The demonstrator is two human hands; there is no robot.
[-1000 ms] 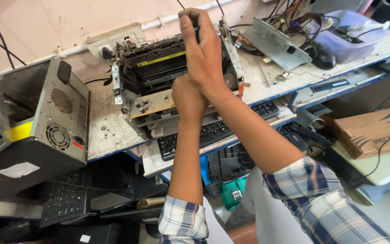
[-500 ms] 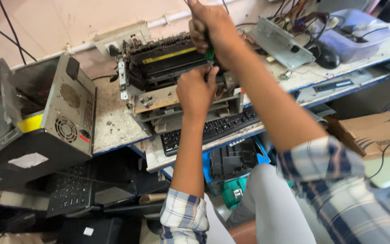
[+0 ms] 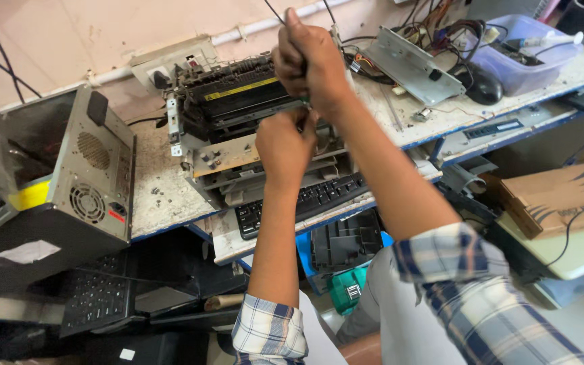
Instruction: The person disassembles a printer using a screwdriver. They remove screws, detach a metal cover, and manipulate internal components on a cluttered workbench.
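Head view: stripped printer assembly (image 3: pixel 238 128), black rollers exposed.

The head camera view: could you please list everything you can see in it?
Printer assembly: one, black and grey, on the bench centre.
Computer case: one, grey, bench left.
Keyboard: one, black, on the shelf under the assembly.
Metal plate: one, grey, bench right.
Mouse: one, black, beside a tub.
Tub: one, lilac, far right.
Cardboard box: one, brown, lower right.
Left hand: against the assembly's front.
Right hand: fist above it, gripping something thin.
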